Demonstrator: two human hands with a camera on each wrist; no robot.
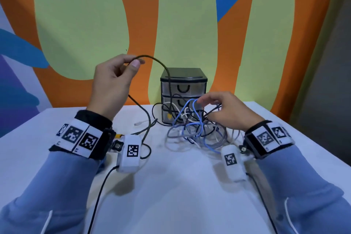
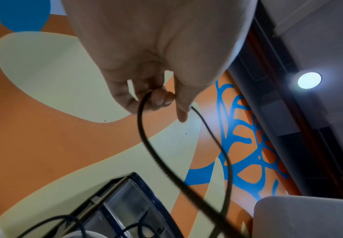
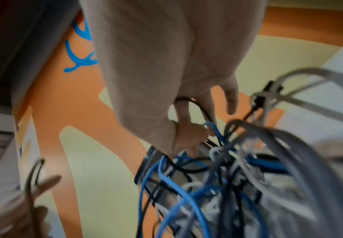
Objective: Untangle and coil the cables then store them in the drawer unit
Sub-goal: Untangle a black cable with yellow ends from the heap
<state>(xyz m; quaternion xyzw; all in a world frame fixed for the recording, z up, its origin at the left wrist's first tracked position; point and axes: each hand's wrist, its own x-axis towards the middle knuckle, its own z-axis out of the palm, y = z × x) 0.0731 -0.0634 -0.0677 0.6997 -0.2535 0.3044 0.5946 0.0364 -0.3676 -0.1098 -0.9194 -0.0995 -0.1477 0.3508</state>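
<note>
a person's left hand (image 1: 114,80), raised above the tabletop (image 1: 176,186), pinches a dark braided cable (image 1: 161,63) between thumb and fingertips; the left wrist view shows the fingers curled round it, with a strand falling away on either side. the right hand (image 1: 226,109) sits lower, its fingers hooked into the top of a tangle of cables (image 1: 195,129), curled round blue and black loops and lifting them a little.

the dark cable arches from the pinch over toward the drawer unit (image 1: 183,89), drops down its front and runs into the tangle. its other run falls behind the left wrist and trails across the tabletop toward the near edge, so its long axis lies roughly from the left hand down to the heap. a yellow-tipped plug (image 1: 169,116) hangs by the bottom drawer.

the step in hand looks like the untangling: one cable is being drawn out while the heap is held. the next move likely calls for pulling the dark cable up and away while the right hand loosens the loops crossing it. no coil is made yet and all three drawers are closed.

the tangle lies just in front of the drawer unit, which stands at the far edge of the tabletop against a painted wall (image 1: 95,24).
</note>
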